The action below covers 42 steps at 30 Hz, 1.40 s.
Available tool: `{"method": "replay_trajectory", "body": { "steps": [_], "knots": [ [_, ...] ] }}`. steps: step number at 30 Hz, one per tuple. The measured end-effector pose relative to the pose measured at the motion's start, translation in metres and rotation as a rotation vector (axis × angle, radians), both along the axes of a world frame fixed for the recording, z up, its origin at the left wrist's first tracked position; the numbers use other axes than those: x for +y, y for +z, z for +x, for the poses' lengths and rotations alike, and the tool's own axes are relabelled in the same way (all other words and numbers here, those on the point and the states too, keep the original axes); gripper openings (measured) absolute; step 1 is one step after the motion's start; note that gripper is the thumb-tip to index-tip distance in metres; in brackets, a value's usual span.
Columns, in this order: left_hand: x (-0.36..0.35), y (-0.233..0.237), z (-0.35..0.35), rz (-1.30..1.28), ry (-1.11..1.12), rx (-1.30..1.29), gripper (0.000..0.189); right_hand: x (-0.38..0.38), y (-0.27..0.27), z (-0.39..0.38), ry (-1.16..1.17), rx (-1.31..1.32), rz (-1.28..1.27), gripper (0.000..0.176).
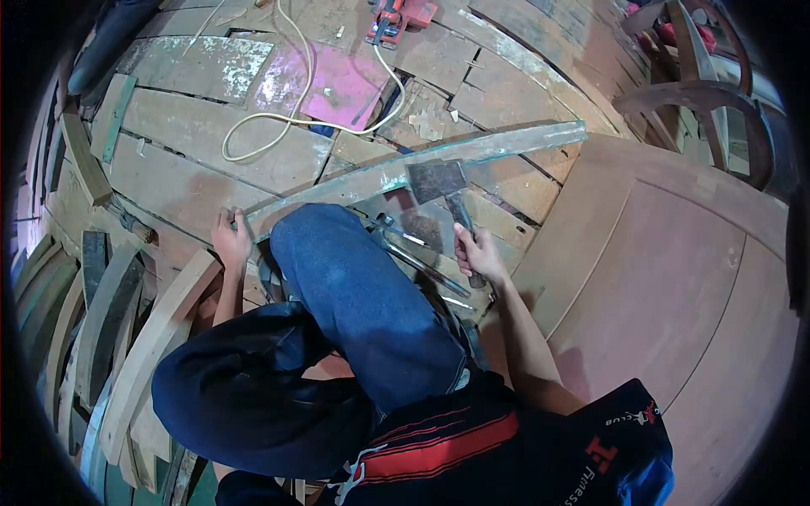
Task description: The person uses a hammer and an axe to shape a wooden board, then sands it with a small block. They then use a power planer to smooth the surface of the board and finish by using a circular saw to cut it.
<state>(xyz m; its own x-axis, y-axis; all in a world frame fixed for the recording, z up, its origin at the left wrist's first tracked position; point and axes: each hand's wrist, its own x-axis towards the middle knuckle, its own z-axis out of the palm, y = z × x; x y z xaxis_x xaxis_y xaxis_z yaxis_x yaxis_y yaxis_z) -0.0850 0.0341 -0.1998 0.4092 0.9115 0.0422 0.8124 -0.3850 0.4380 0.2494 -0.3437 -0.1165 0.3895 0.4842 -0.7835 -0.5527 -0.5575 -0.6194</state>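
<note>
A mallet with a dark square head [436, 180] is in my right hand [478, 254], whose fingers wrap round its handle. The head overlaps a long, worn wooden beam [498, 145] that runs from upper right down to my left knee. At the beam's left end is my left hand [231, 239], its fingers curled closed with the tips pointing up; what they hold, if anything, I cannot make out. Below the mallet, a hammer [386, 223] and several metal tools [430, 268] lie beside my raised knee.
A red power tool [391, 24] and a looped cream cord [295, 118] lie ahead, near a pink sheet [348, 88]. Curved wooden pieces [152, 354] crowd the left, with a brush [135, 226] above them. On the right lies a large panelled door [658, 278]; chair frames [717, 97] stand behind it.
</note>
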Motion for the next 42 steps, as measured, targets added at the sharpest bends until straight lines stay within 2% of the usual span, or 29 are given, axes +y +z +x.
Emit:
{"method": "replay_trajectory", "body": {
  "steps": [7,11,14,15,17,20,22,26,27,28,30,31,33,34,35,36,38,39,42],
  "knots": [
    [-0.004,0.003,0.004,0.118,-0.005,-0.006,0.032,0.003,-0.004,-0.016,-0.002,0.006,-0.03,0.046],
    [-0.002,0.0,0.0,-0.01,0.008,-0.011,0.034,0.02,-0.008,-0.033,-0.037,0.076,0.027,0.044],
    [0.0,-0.005,-0.004,-0.011,-0.011,-0.024,0.032,0.012,-0.028,-0.028,0.083,-0.12,0.016,0.045],
    [-0.001,-0.001,-0.002,-0.068,-0.003,-0.09,0.032,0.009,-0.029,-0.024,0.145,-0.242,-0.02,0.047],
    [-0.001,-0.004,-0.003,-0.016,-0.022,-0.064,0.031,0.002,-0.03,-0.013,0.263,-0.486,-0.102,0.051],
    [0.002,-0.006,-0.005,-0.018,-0.053,-0.072,0.031,-0.005,0.005,0.009,0.29,-0.629,-0.158,0.056],
    [0.002,-0.005,-0.005,-0.037,-0.053,-0.048,0.031,-0.019,0.003,0.023,0.24,-0.636,-0.195,0.053],
    [0.004,-0.013,-0.011,-0.008,-0.066,-0.049,0.029,-0.044,0.007,0.054,0.299,-0.979,-0.27,0.039],
    [0.004,-0.01,-0.009,-0.017,-0.066,-0.013,0.03,-0.047,0.01,0.061,0.253,-1.091,-0.171,0.038],
    [0.004,-0.009,-0.008,-0.009,-0.067,-0.024,0.03,-0.047,0.02,0.067,0.237,-1.03,-0.285,0.037],
    [0.003,-0.009,-0.008,0.011,-0.07,-0.042,0.031,-0.058,0.018,0.08,0.291,-1.125,-0.426,0.036],
    [0.002,-0.009,-0.007,-0.024,-0.053,-0.07,0.031,-0.061,0.019,0.086,0.352,-1.159,-0.493,0.035],
    [0.002,-0.011,-0.007,0.064,-0.065,-0.046,0.031,-0.064,0.024,0.1,0.476,-1.225,-0.627,0.034],
    [0.002,-0.011,-0.006,0.109,-0.072,-0.034,0.031,-0.068,0.02,0.106,0.511,-1.228,-0.645,0.033],
    [0.004,-0.007,-0.008,-0.035,-0.066,-0.028,0.031,-0.074,0.012,0.112,0.545,-1.232,-0.663,0.033],
    [0.004,-0.008,-0.009,-0.04,-0.062,-0.039,0.032,-0.075,0.008,0.118,0.579,-1.237,-0.68,0.033],
    [0.007,-0.016,-0.014,-0.053,-0.057,-0.058,0.032,-0.08,-0.001,0.128,0.559,-1.254,-0.689,0.03],
    [0.007,-0.017,-0.012,0.029,-0.069,-0.028,0.033,-0.08,0.001,0.13,0.554,-1.248,-0.694,0.03],
    [0.006,-0.015,-0.013,-0.019,-0.06,-0.011,0.035,-0.077,0.004,0.135,0.521,-1.21,-0.752,0.031]
  ]
}}
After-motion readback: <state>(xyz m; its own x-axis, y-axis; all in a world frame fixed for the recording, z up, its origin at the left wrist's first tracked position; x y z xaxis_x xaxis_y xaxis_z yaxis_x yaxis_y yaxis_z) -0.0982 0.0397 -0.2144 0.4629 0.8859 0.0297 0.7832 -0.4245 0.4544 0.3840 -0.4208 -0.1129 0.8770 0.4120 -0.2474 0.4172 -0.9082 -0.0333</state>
